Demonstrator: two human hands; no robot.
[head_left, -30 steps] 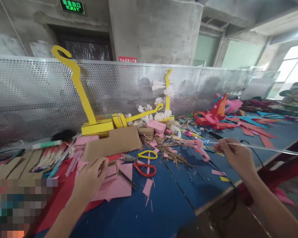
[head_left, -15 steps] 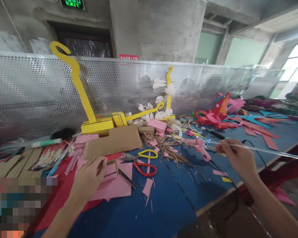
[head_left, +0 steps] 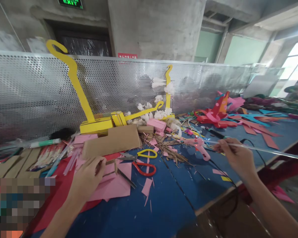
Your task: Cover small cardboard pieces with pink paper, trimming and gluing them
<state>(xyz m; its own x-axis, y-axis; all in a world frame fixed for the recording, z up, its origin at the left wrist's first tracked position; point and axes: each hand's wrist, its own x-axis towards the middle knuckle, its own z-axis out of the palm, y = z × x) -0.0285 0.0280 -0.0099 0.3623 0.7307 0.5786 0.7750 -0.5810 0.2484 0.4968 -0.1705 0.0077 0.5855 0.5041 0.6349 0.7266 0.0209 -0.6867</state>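
Observation:
My left hand (head_left: 88, 178) is curled with its fingertips on a small pink-covered cardboard box (head_left: 111, 172); the grip is partly hidden by the hand itself. Beneath the box lies a sheet of pink paper (head_left: 123, 188). In my right hand (head_left: 237, 160) a long transparent glue stick (head_left: 270, 152) is pinched, its near end pointing at the back of the pink glue gun (head_left: 200, 148). That glue gun rests on the blue table with its red light showing. Scissors (head_left: 131, 156) with one yellow and one red handle lie open beside the box.
A cut cardboard piece (head_left: 114, 140) and yellow hooked paper shapes (head_left: 96, 125) stand behind my left hand. Brown scraps (head_left: 176, 153) cover the table's middle. The perforated metal divider (head_left: 129, 89) runs along the back. A black cord (head_left: 234, 201) hangs over the front edge.
The view has shifted slightly. Both hands keep their holds; the right hand with the glue stick has moved a little toward the glue gun.

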